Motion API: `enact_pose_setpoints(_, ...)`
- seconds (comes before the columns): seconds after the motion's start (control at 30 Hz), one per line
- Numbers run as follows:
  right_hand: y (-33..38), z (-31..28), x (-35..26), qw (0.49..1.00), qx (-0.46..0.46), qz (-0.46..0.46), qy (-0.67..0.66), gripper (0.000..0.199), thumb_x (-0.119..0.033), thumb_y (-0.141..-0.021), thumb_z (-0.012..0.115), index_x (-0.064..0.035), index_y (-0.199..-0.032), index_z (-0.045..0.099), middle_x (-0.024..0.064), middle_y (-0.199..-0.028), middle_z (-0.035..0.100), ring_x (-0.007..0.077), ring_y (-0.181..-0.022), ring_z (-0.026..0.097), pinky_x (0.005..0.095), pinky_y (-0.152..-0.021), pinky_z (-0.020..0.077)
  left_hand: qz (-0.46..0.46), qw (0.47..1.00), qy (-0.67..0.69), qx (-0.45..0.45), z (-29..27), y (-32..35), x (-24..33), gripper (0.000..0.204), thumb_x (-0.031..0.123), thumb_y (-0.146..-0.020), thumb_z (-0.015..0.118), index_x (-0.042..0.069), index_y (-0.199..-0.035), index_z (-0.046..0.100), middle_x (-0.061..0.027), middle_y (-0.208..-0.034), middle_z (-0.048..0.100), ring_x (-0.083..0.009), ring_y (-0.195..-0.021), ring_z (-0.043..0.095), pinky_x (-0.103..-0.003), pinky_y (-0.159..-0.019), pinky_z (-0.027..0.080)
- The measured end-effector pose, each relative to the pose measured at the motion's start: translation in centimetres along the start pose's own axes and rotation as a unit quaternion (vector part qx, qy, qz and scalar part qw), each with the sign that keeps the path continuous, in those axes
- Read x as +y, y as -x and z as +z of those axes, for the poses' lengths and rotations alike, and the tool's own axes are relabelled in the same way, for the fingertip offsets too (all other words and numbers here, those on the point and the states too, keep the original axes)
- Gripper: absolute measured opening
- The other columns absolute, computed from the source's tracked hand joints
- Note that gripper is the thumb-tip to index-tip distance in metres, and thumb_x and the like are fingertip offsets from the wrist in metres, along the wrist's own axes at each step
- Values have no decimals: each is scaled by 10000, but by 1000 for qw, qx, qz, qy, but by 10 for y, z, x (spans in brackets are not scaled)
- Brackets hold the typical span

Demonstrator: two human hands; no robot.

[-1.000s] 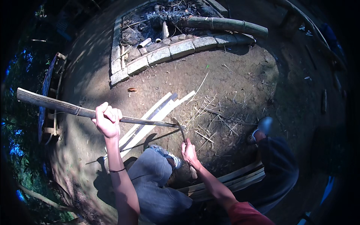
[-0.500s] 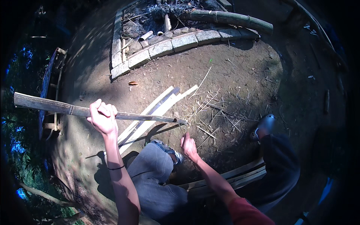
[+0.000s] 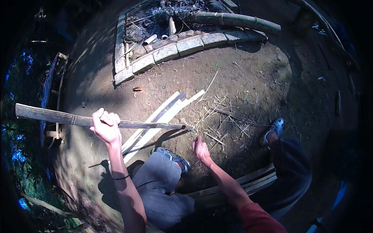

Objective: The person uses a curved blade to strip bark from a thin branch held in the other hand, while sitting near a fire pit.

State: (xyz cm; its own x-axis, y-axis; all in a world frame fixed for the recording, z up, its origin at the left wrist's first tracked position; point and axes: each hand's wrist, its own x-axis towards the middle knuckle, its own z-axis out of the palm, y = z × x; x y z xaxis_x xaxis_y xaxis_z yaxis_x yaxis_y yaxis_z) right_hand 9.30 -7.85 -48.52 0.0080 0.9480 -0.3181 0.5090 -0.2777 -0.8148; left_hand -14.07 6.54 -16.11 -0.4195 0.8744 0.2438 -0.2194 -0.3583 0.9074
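Mount: one head-worn fisheye view, looking steeply down at bare dirt ground; upright, not mirrored
Facing: ahead lies at 12 o'clock, where a brick-edged fire pit curves along the top rim
Nearness: close; the person's own forearms enter from 6 o'clock, with the left hand at 9 o'clock and the right hand near centre
Distortion: straight edges bow toward the dark circular rim
Overlap: none; a single view

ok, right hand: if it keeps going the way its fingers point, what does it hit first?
The right hand points up and away toward the ground. First in line is probably the tip of the bamboo strip that the left hand holds, then the scattered slivers on the dirt. Depth is unclear.
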Motion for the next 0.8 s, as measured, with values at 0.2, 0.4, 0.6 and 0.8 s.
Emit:
enact_pose_setpoints(0.2,14,-15,8,999,-13,-4,46,205,-158,-891,539,-1,-982,443,310,-699,604,499,-693,607,586,-638,472,2,999,-26,46,7,1,7,347,189,-970,445,101,-636,417,-2,-496,281,-133,-382,237,-304,-412,294)
enact_pose_setpoints(0.4,13,-25,-34,999,-11,-30,-21,221,-170,-904,541,-7,-1022,449,297,-675,593,498,-683,601,566,-634,455,38,996,-65,46,-4,4,6,237,136,-975,445,60,-752,467,2,-525,283,-118,-402,228,-288,-418,301)
enact_pose_setpoints(0.6,11,-14,-41,996,-12,-63,-54,249,-158,-933,561,20,-1030,416,266,-663,590,473,-642,599,529,-575,445,42,998,-45,0,-13,2,5,237,150,-994,408,66,-782,474,2,-527,276,-115,-406,221,-297,-409,277)
enact_pose_setpoints(0.8,-10,-11,4,999,2,-48,-10,307,-178,-913,620,3,-1035,404,218,-561,549,442,-550,570,512,-512,413,1,1000,-7,30,4,0,7,327,171,-973,437,80,-659,431,-3,-481,269,-126,-371,218,-302,-400,258)
